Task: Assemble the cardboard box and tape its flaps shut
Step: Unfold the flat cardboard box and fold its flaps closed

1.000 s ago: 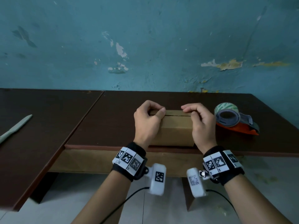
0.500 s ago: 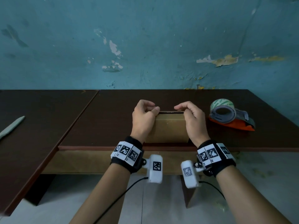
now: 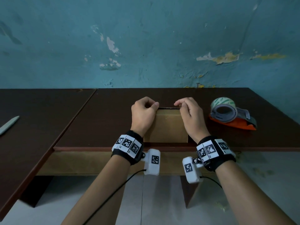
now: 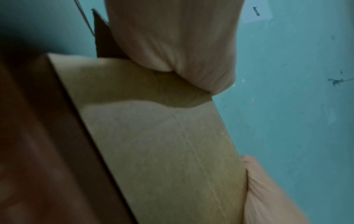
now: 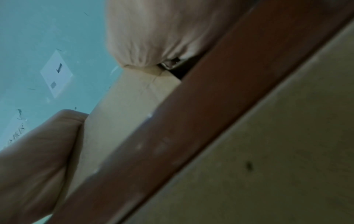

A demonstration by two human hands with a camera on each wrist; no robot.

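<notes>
A small brown cardboard box (image 3: 167, 125) stands near the front edge of the dark table (image 3: 105, 120). My left hand (image 3: 144, 111) grips its upper left corner, fingers curled over the top edge. At the upper right corner my right hand (image 3: 188, 111) holds on the same way. In the left wrist view the box's front face (image 4: 162, 144) fills the middle, with the palm (image 4: 172, 37) pressed on its top corner. The right wrist view shows the box (image 5: 130, 106) behind the table's red-brown edge. A tape dispenser (image 3: 230, 112), orange with a green-patterned roll, lies right of the box.
A pale flat blade-like tool (image 3: 9, 125) lies on the left table, far left. A seam (image 3: 76, 117) separates the two tabletops. The teal peeling wall (image 3: 146, 46) rises straight behind the table. Tiled floor (image 3: 154, 200) shows below the front edge.
Both hands have stayed on the box's top corners. The view has tipped so the box's top face is no longer seen, only its front and a thin dark top edge.
</notes>
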